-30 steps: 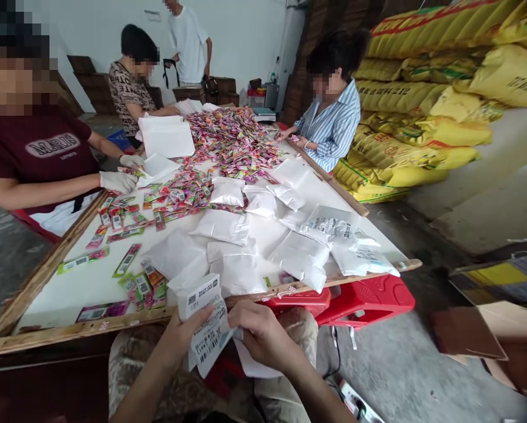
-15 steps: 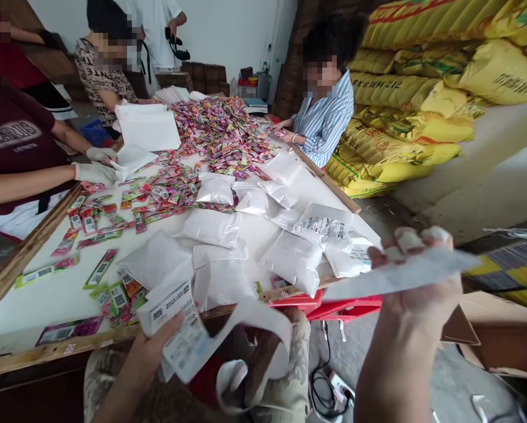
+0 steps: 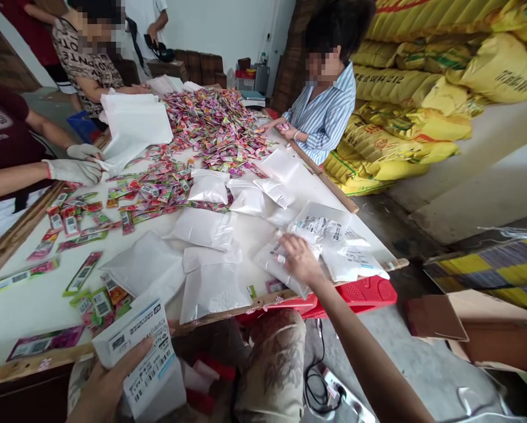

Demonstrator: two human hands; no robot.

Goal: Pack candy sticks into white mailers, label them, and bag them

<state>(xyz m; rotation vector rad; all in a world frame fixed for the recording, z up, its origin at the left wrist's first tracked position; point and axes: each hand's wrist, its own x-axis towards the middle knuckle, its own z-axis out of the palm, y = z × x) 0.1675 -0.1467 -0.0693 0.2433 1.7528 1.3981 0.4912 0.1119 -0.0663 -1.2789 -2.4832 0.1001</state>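
My left hand (image 3: pixel 108 379) grips a folded strip of shipping labels (image 3: pixel 155 367) printed with barcodes, low in front of the table. My right hand (image 3: pixel 302 259) lies palm down, fingers apart, on a white mailer bag (image 3: pixel 269 258) near the table's front edge. Part of that bag is hidden under the hand. Just beyond, a labelled mailer bag (image 3: pixel 318 226) lies among other filled white bags. Another labelled bag (image 3: pixel 349 264) rests to the right of my hand. Plain filled bags, such as a flat-lying white bag (image 3: pixel 212 288), sit between my two hands.
Small colourful snack packets (image 3: pixel 214 120) are heaped across the table (image 3: pixel 7 308), which has a wooden rim. Co-workers stand left and right; gloved hands (image 3: pixel 76 167) hold a white bag. A red stool (image 3: pixel 369 294), a power strip (image 3: pixel 346 399) and a cardboard box (image 3: pixel 487 320) are below.
My right hand has come down and left from the air onto a white bag; the translucent sheet it held no longer shows. The label strip's loose curl has dropped from view.
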